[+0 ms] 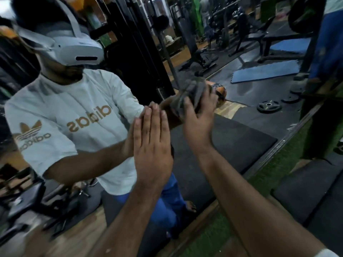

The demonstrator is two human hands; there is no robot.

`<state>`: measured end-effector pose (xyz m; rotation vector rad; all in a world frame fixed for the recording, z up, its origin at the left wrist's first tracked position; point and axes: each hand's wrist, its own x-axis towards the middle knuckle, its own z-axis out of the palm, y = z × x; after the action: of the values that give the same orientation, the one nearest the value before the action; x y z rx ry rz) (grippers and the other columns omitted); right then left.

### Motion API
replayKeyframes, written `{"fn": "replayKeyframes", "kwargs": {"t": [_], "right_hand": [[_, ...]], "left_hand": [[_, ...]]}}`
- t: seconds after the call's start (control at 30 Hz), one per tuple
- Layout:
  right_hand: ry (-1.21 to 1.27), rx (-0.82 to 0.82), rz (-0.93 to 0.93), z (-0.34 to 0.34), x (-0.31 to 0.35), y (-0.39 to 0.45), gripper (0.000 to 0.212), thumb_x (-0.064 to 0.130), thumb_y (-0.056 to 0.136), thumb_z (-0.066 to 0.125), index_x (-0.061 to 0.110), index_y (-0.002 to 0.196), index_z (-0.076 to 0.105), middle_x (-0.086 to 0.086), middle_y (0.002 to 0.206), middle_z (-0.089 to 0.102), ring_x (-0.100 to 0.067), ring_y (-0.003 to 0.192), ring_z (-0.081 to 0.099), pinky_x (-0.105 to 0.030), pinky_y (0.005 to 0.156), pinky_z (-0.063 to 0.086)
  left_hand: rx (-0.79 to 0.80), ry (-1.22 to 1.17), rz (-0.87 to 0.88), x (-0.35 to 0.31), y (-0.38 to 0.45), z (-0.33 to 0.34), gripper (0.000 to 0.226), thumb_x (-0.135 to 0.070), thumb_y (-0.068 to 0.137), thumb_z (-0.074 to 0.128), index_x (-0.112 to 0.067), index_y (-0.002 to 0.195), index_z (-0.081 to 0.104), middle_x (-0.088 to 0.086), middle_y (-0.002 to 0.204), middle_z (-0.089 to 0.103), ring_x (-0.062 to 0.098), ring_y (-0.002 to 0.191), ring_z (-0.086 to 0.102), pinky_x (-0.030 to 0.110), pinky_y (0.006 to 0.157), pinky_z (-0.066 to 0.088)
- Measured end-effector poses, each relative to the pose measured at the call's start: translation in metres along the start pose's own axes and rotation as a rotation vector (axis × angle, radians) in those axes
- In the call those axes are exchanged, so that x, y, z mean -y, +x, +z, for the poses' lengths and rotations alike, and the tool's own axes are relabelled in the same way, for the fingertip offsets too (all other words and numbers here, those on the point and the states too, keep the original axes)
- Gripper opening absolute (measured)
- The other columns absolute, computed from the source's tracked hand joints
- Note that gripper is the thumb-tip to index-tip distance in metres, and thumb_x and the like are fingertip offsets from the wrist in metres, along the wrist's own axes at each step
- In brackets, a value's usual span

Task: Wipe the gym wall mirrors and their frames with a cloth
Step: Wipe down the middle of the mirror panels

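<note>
A: Where is the cloth (193, 93) just now?

B: Bunched under the right hand (198, 115), pressed against the mirror (241, 141). The fingers curl over it and grip it, right of where the left hand (151, 145) lies.

A: And the left hand?

B: Flat on the glass, fingers straight and together, holding nothing. It seems to steady the body.

A: How will the cloth handle, do you think?

B: Soft and light, I would judge. It crumples easily, so it is best held as a wad under the palm with the fingers spread over it, or the loose folds may slip out.

A: And the glass?

B: Hard, smooth, likely slippery. The frame (289, 138) runs below and right of the cloth, beside the green turf (263, 179); it looks not yet reached.
</note>
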<state>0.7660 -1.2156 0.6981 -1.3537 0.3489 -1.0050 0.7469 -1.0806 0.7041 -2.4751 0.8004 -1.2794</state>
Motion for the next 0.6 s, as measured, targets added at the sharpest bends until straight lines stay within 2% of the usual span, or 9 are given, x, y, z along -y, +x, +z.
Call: {"fn": "replayKeyframes", "kwargs": {"t": [0.07,0.13,0.27,0.33,0.37,0.43,0.5,0.57,0.6], "right_hand": [[-0.114,0.130,-0.272,0.002,-0.010,-0.017,0.066,0.032,0.103,0.055,0.022,0.163,0.031,-0.002,0.174,0.013,-0.020,0.162,0.000,-0.050,0.130,0.010],[-0.243,0.122,-0.354,-0.003,-0.038,-0.027,0.066,0.029,0.100,0.052,0.015,0.162,0.033,-0.007,0.173,0.019,-0.025,0.162,0.005,-0.056,0.129,0.014],[-0.005,-0.128,0.176,0.005,-0.037,-0.036,0.066,0.033,0.103,0.047,0.019,0.164,0.026,-0.004,0.173,0.015,-0.021,0.161,0.006,-0.050,0.130,0.014],[0.022,-0.148,0.254,0.024,-0.009,-0.045,0.064,0.027,0.106,0.049,0.022,0.165,0.025,-0.005,0.174,0.012,-0.021,0.160,0.005,-0.047,0.130,0.012],[0.000,-0.113,0.170,0.032,0.004,-0.051,0.065,0.027,0.105,0.051,0.024,0.164,0.026,-0.005,0.174,0.012,-0.021,0.160,0.004,-0.046,0.130,0.011],[-0.086,0.017,-0.140,0.044,0.022,-0.068,0.066,0.030,0.103,0.052,0.025,0.164,0.027,-0.004,0.174,0.011,-0.021,0.161,-0.001,-0.047,0.130,0.007],[-0.208,0.133,-0.414,0.050,0.014,-0.081,0.064,0.028,0.103,0.052,0.019,0.162,0.031,-0.007,0.173,0.015,-0.025,0.162,0.001,-0.050,0.130,0.009],[-0.302,0.115,-0.518,0.047,-0.012,-0.090,0.061,0.026,0.103,0.050,0.012,0.160,0.035,-0.012,0.171,0.020,-0.030,0.161,0.008,-0.052,0.130,0.015],[-0.304,0.068,-0.464,0.044,-0.027,-0.096,0.061,0.028,0.104,0.048,0.011,0.160,0.034,-0.012,0.171,0.021,-0.029,0.161,0.008,-0.053,0.129,0.016]], "left_hand": [[0.002,0.045,-0.068,0.009,-0.012,-0.003,0.083,-0.023,0.093,0.064,0.000,0.159,0.019,0.018,0.168,0.010,0.033,0.156,0.010,0.055,0.126,0.010],[0.006,0.073,-0.073,0.015,-0.020,-0.003,0.085,-0.031,0.094,0.063,0.000,0.159,0.018,0.019,0.168,0.009,0.033,0.156,0.009,0.055,0.126,0.010],[0.009,0.039,0.052,0.031,-0.027,0.000,0.079,-0.033,0.098,0.055,-0.002,0.160,0.017,0.019,0.169,0.006,0.033,0.157,0.004,0.050,0.127,0.005],[-0.003,-0.042,0.105,0.043,-0.033,-0.003,0.077,-0.024,0.096,0.060,-0.002,0.159,0.022,0.019,0.168,0.011,0.032,0.157,0.007,0.048,0.127,0.008],[-0.005,-0.092,0.110,0.050,-0.036,-0.005,0.078,-0.019,0.093,0.063,-0.002,0.158,0.024,0.018,0.168,0.013,0.031,0.157,0.009,0.048,0.127,0.010],[-0.015,-0.127,0.094,0.063,-0.046,-0.011,0.081,-0.014,0.089,0.066,-0.001,0.158,0.026,0.018,0.167,0.015,0.031,0.156,0.011,0.049,0.127,0.013],[-0.051,-0.067,0.068,0.077,-0.061,-0.015,0.076,-0.016,0.092,0.061,0.000,0.158,0.025,0.019,0.167,0.016,0.031,0.156,0.011,0.051,0.127,0.012],[-0.068,-0.018,0.020,0.088,-0.077,-0.016,0.074,-0.021,0.097,0.056,0.001,0.158,0.022,0.019,0.167,0.015,0.033,0.156,0.010,0.052,0.127,0.009],[-0.056,-0.002,-0.002,0.094,-0.085,-0.016,0.075,-0.025,0.098,0.055,0.001,0.159,0.020,0.019,0.167,0.014,0.033,0.156,0.009,0.051,0.127,0.008]]}}
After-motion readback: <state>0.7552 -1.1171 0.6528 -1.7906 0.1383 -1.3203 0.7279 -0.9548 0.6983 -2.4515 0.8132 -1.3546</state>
